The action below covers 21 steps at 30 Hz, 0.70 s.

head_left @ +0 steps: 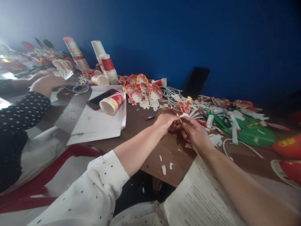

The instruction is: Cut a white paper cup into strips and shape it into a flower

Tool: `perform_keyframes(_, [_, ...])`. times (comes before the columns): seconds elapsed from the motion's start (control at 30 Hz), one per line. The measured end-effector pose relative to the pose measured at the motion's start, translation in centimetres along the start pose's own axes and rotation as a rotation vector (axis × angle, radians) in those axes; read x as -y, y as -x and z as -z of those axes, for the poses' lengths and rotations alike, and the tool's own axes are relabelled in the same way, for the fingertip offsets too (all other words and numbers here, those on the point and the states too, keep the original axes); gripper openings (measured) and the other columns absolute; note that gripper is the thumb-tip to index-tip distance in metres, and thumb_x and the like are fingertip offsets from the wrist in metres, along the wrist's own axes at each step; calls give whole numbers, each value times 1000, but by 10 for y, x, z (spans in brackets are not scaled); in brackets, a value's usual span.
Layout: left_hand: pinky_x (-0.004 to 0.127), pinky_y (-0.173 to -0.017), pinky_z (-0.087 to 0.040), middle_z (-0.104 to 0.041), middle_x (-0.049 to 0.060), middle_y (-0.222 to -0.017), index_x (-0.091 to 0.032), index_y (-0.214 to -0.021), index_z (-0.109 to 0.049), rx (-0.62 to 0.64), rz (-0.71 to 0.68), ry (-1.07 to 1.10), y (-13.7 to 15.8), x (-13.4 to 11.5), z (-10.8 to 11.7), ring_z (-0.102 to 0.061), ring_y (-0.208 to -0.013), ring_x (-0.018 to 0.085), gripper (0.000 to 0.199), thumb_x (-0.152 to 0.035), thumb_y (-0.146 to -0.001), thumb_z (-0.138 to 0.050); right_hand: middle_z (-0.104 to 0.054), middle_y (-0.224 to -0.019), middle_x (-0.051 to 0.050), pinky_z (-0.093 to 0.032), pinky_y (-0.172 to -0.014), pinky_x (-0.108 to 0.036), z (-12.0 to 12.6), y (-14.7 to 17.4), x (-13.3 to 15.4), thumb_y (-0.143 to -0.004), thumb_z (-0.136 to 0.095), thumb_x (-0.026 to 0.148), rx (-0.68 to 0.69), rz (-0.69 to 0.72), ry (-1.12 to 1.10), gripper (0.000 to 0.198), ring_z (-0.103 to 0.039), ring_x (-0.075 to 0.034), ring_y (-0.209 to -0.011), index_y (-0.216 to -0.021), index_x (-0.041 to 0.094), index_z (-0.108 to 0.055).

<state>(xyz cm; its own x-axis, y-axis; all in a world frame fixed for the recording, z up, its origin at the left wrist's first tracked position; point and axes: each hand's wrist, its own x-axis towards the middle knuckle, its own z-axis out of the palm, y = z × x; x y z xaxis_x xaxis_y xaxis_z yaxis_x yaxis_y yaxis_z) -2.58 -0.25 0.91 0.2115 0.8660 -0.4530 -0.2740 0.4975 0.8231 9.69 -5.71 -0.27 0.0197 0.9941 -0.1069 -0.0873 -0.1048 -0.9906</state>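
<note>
My left hand [166, 123] and my right hand [194, 131] meet over the brown table, fingers closed. Between their fingertips is a paper cup cut into strips [185, 108], its red, yellow and white strips fanning out on the far side. A short, thin pale piece [179, 118] shows at the fingertips; I cannot make out what it is. Another thin pale strand runs below my right palm. The cup's base is hidden by my fingers. A small black pen-like piece [150, 117] lies left of my left hand.
Cut cup pieces [143, 89] are heaped at the back. A paper cup [110, 105] lies by a phone [96, 101] on a white box [94, 124]. Stacked cups [109, 67] stand behind. Scraps and a glue tube [234, 131] cover a green sheet [261, 138]. A co-worker's hands [44, 83] work at left.
</note>
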Motion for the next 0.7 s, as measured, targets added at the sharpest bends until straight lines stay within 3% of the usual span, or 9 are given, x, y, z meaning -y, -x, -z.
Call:
perform_keyframes(0.37, [19,-42,-30,-54,1,-53,-9,-65,-62,-1,0,-48,5,-2,0,-51,-42,7,14,-17,-75,-69,-62,-73,1,-19,-33,-15,0,0,1,-69,-73,34,-35,-31,-58,43,-41,-4,-43,-107,20,-59])
perform_keyframes(0.7, [19,-44,-33,-56,1,-55,-10,-67,-63,-4,-39,-120,3,-1,0,-49,-44,6,13,-19,-75,-69,-61,-71,1,-18,-35,-14,-2,0,11,-64,-74,27,-2,-154,-212,40,-37,-3,-45,-100,19,-59])
